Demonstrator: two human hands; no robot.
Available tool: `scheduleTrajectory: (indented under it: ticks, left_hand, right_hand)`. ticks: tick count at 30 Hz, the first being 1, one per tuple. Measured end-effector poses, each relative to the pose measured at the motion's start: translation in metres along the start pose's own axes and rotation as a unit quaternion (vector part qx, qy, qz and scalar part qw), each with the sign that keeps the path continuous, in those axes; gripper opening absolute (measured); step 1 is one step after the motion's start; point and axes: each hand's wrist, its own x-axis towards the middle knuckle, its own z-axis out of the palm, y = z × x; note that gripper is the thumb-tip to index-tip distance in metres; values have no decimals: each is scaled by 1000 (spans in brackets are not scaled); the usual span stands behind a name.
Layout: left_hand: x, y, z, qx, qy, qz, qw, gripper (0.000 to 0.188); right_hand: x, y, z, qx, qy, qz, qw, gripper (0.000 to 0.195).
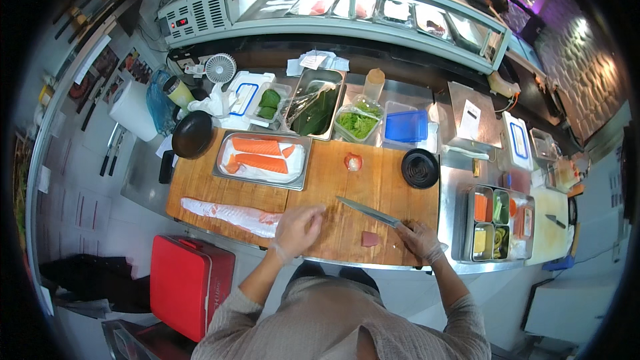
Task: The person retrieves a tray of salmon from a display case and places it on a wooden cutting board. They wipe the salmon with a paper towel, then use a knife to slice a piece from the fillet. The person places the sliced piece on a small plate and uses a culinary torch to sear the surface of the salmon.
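Note:
In my gloved right hand [420,241] I grip a long kitchen knife [372,212], its blade pointing up and left over the wooden cutting board [330,205]. A small block of dark pink fish [370,239] lies below the blade. My left hand [298,230], also gloved, hovers at or rests by the right end of a skin-side-up fish fillet [225,215]; its fingers are partly curled, and contact with the fillet is unclear. Farther back, a metal tray [305,162] holds orange salmon pieces [257,146] on white lining.
A black round dish [420,168] and a red-and-white scrap [353,161] sit on the board. Behind stand a leaf-filled metal pan [315,115] and a tub of greens [360,122]. A divided ingredient tray [500,222] is at right; a red cooler box [180,285] stands lower left.

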Motion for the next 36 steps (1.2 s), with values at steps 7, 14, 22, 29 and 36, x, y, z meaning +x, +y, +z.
scheduleTrajectory:
  ticks: [7, 14, 22, 29, 36]
  left_hand:
    - [-88, 4, -1, -15, -69, -82, 994, 18]
    - [-127, -71, -60, 27, 151, -171, 973, 10]
    - [-91, -191, -195, 62, 38, -152, 986, 31]
    - [-76, -217, -125, 90, -213, 80, 970, 51]
    - [-51, -196, -62, 115, -215, 83, 966, 35]
  right_hand:
    - [38, 11, -23, -16, -59, 62, 996, 38]
    - [70, -81, -14, 9, 207, 157, 966, 32]
    - [189, -300, 26, 240, 10, 147, 960, 30]
    - [212, -314, 96, 69, 51, 175, 981, 55]
    - [224, -321, 78, 115, -21, 153, 981, 28]
